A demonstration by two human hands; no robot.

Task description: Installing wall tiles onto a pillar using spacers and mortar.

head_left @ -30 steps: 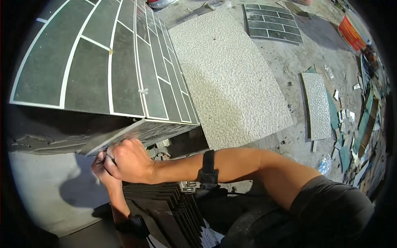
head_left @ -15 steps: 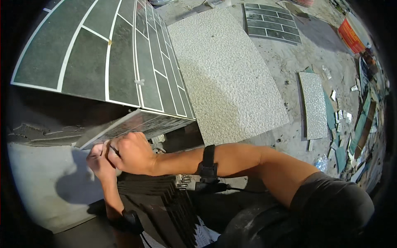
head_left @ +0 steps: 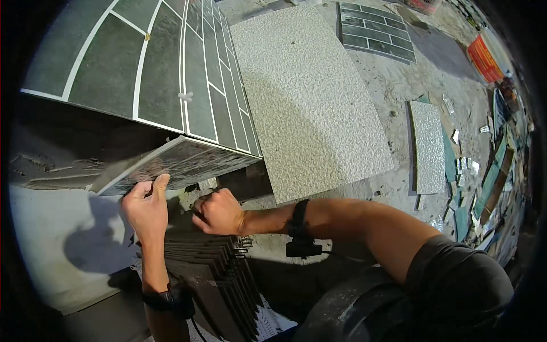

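Observation:
A grey tile panel (head_left: pixel 156 167) with a pale edge leans at a slant below a wall corner of green-grey tiles with white joints (head_left: pixel 108 62). My left hand (head_left: pixel 146 210) is at the panel's lower edge, thumb raised against it and fingers curled; what they grip is hidden. Right of it and apart, my right hand (head_left: pixel 221 212) is closed in a fist above a stack of tiles (head_left: pixel 213 268) standing on edge. Something small and dark shows at its fingers, too little to name. A small whitish spacer (head_left: pixel 186 97) sits at the corner joint.
A large speckled slab (head_left: pixel 313 102) lies on the floor beyond the corner. Farther off are a brick-patterned tile (head_left: pixel 377 33), a narrow speckled strip (head_left: pixel 428 147), a red and white bucket (head_left: pixel 486 56) and scattered offcuts (head_left: pixel 497 176). A pale surface (head_left: pixel 51 239) borders my left.
My hands were together at the panel's lower left edge. The right hand has moved away to the right, and the left thumb now points up. The view has shifted slightly.

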